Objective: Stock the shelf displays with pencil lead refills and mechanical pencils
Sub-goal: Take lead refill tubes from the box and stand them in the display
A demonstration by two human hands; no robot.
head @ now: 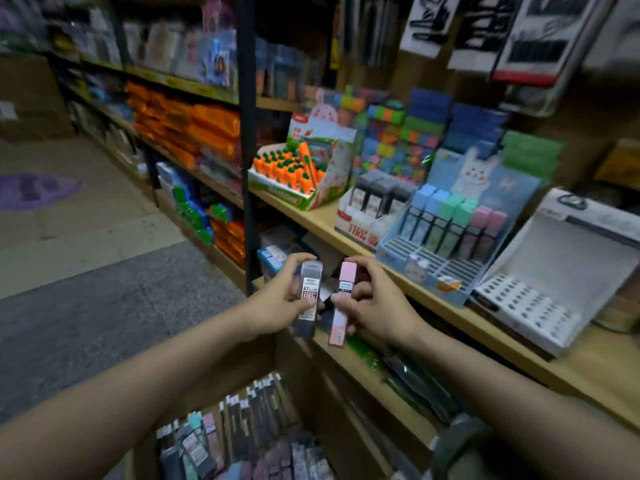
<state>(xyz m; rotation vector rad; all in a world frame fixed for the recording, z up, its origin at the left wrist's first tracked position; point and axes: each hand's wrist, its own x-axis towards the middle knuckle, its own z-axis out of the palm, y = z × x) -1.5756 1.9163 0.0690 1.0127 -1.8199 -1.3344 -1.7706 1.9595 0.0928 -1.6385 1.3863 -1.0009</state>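
My left hand (277, 299) grips a grey, clear-capped lead refill case (308, 299) upright in front of the shelf. My right hand (374, 306) pinches a pink lead refill case (343, 306) beside it. On the wooden shelf (311, 216) stand a blue rabbit display (460, 233) with pastel refill cases in its back rows and bare front slots, a white display of grey refill cases (374, 206), and a white tray with holes (530, 306) that holds nothing. A box of loose refills (242, 438) sits below my arms.
A carrot-themed pen display (294, 171) stands at the shelf's left end, with stacked coloured boxes (408, 133) behind. A black shelf post (249, 133) rises left of it. Orange packs (187, 129) fill the further shelves. Grey floor (104, 306) lies to the left.
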